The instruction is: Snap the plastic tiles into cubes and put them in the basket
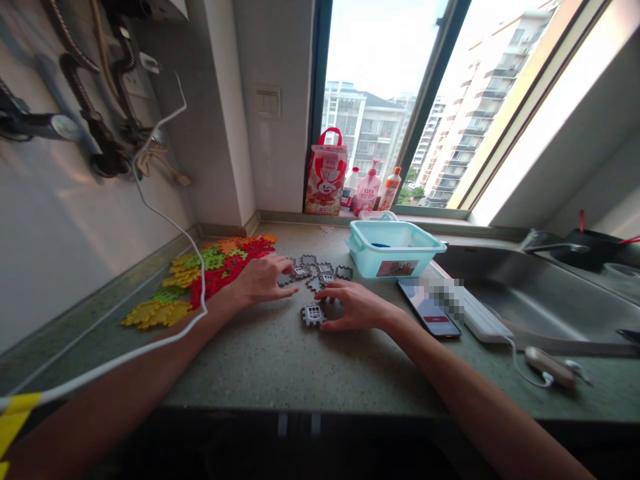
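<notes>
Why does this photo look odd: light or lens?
Both, seemingly. Head view: the sky outside is nearly washed out, while below the counter it's near-black; the right forearm looks stretched toward the corner; a pixelated patch hides part of the white power strip.

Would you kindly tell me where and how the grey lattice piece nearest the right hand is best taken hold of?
I would pinch the grey lattice piece by its notched near and far edges, coming from the right: it appears to lie flat on the counter, apart from the other grey pieces, with the right hand on that side.
</notes>
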A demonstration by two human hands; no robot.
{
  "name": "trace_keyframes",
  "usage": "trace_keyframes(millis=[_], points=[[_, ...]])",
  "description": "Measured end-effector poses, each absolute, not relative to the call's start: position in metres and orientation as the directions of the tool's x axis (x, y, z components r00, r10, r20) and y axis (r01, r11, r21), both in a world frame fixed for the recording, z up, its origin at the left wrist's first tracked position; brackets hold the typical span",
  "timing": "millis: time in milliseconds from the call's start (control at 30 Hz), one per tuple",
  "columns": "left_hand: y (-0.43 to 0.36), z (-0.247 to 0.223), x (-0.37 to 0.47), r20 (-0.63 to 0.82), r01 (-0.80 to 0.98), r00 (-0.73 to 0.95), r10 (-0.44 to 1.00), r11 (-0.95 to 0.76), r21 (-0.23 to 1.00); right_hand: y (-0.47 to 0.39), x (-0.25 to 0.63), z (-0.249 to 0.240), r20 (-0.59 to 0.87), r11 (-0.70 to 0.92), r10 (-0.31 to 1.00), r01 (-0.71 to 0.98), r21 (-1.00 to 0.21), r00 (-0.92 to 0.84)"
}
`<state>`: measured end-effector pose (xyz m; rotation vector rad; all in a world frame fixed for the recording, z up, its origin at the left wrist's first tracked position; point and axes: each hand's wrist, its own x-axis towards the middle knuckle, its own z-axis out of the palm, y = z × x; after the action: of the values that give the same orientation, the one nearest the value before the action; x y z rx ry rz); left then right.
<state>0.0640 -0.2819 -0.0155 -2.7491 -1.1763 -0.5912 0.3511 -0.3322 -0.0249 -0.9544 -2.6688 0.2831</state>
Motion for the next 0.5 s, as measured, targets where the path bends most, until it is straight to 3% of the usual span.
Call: trace_keyframes(millis=[67, 200, 333, 500], points=[[-0.275, -0.017, 0.057, 0.401, 0.770, 0.588, 0.703, -0.638, -0.011, -0.333, 0.351, -0.023, 0.211, 0.763, 0.642, 0.585, -0.277, -0.737], [-0.268, -0.020, 0.050, 0.374, 0.807, 0.561, 0.739, -0.588, -0.050, -0.327, 0.359, -0.019, 0.282, 0.691, 0.723, 0.672, -0.267, -0.631], [-0.263, -0.023, 0.047, 0.308, 0.795, 0.585, 0.750, -0.605, -0.036, -0.314, 0.371, -0.026, 0.322, 0.544, 0.822, 0.815, -0.200, -0.469], [-0.258, -0.021, 0.043, 0.271, 0.752, 0.634, 0.724, -0.659, -0.001, -0.298, 0.375, -0.042, 0.297, 0.591, 0.799, 0.777, -0.219, -0.524]])
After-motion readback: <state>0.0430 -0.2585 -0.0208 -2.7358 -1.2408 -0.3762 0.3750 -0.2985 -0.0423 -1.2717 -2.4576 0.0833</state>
